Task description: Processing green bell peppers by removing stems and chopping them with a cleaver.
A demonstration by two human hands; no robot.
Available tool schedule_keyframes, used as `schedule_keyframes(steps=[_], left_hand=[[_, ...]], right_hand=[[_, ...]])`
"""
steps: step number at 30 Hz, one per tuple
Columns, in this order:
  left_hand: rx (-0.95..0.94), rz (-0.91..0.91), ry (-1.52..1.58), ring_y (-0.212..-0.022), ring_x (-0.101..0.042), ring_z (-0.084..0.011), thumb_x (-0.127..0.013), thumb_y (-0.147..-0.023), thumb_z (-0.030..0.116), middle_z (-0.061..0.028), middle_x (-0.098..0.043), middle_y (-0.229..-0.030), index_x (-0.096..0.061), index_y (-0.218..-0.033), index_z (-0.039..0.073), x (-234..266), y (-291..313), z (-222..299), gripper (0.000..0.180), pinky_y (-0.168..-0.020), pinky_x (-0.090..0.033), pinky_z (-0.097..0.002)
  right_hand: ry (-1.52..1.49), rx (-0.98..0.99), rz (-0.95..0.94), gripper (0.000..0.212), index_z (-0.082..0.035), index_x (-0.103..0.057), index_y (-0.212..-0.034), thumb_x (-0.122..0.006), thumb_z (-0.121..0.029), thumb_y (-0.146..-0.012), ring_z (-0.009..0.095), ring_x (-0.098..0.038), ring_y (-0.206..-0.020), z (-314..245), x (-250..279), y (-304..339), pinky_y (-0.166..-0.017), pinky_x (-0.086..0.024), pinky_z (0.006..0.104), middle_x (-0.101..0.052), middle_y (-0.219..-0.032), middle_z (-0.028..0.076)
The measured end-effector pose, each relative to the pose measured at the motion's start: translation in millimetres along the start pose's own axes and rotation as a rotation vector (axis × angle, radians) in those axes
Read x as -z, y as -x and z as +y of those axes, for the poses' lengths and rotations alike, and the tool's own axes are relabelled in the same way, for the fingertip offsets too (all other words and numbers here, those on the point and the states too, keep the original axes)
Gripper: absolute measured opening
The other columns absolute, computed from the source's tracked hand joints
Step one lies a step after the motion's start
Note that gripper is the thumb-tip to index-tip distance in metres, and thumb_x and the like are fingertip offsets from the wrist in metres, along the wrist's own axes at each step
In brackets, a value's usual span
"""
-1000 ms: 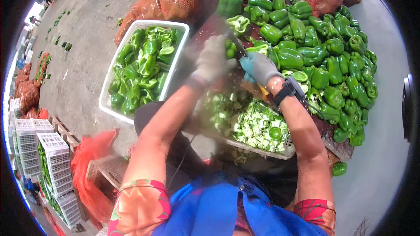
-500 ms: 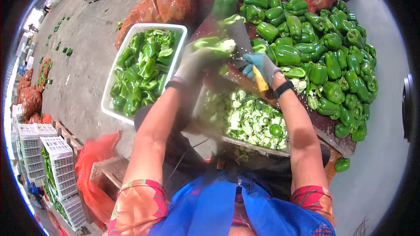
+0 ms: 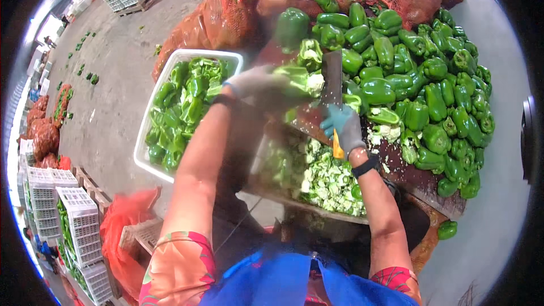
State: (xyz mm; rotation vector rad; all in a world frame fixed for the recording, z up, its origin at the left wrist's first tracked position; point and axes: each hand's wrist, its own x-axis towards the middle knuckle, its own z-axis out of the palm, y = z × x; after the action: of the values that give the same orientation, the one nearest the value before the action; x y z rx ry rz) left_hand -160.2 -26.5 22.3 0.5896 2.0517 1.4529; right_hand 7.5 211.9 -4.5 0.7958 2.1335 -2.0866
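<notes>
My gloved left hand (image 3: 258, 83) is closed around a cut green bell pepper (image 3: 294, 76), whose pale core and seeds face right. My right hand (image 3: 344, 124), in a grey and blue-green glove, grips a cleaver (image 3: 332, 71) by its yellow handle. The dark, broad blade points away from me, close beside the cored end of the pepper. Another opened pepper (image 3: 310, 55) lies just beyond, left of the blade. Below my hands, a bin of pale pepper cores and seeds (image 3: 331, 184) stands partly hidden by blur. Loose seeds speckle the dark red board (image 3: 405, 167).
Whole green peppers (image 3: 416, 82) are heaped at the right. A white tub (image 3: 146, 161) of pepper pieces stands at the left. Red mesh sacks (image 3: 229, 14) line the far side. White crates (image 3: 85, 224) and red netting (image 3: 129, 221) are at the lower left.
My left hand and the pepper have moved right and slightly nearer. The cleaver has swung rightward and come nearer, its blade more upright in the picture. The whole view has shifted a little.
</notes>
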Motion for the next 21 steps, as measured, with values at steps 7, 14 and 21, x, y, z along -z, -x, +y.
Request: schedule_keyframes(steps=[7,14,21], left_hand=[[0.176,0.508,-0.422,-0.132,-0.05,-0.0361,-0.079,-0.069,0.057,-0.0261,-0.052,-0.141,-0.042,-0.143,-0.009,2,-56,44,0.106,-0.11,-0.041,-0.0373],[0.027,0.585,-0.442,-0.114,-0.063,-0.0353,-0.083,-0.062,0.049,-0.0224,-0.063,-0.122,-0.054,-0.123,-0.001,12,-164,30,0.084,-0.099,-0.048,-0.0398],[-0.195,0.703,0.124,-0.099,-0.067,-0.0253,-0.086,-0.066,0.038,-0.0171,-0.068,-0.113,-0.059,-0.118,-0.002,4,-140,32,0.07,-0.09,-0.052,-0.0357]], right_hand=[[0.043,-0.002,0.052,0.028,-0.002,-0.062,-0.106,-0.057,-0.029,-0.099,0.012,-0.056,-0.049,-1,7,9,-0.046,-0.044,0.0258,-0.065,-0.067,0.008],[0.412,0.576,-0.057,0.029,-0.002,-0.06,-0.119,-0.059,-0.02,-0.097,0.014,-0.064,-0.065,73,12,-34,-0.054,-0.049,0.0269,-0.068,-0.084,0.007],[0.202,0.472,-0.008,0.028,-0.006,-0.062,-0.115,-0.06,-0.028,-0.098,0.016,-0.066,-0.063,50,5,-16,-0.054,-0.05,0.0279,-0.07,-0.08,0.01]])
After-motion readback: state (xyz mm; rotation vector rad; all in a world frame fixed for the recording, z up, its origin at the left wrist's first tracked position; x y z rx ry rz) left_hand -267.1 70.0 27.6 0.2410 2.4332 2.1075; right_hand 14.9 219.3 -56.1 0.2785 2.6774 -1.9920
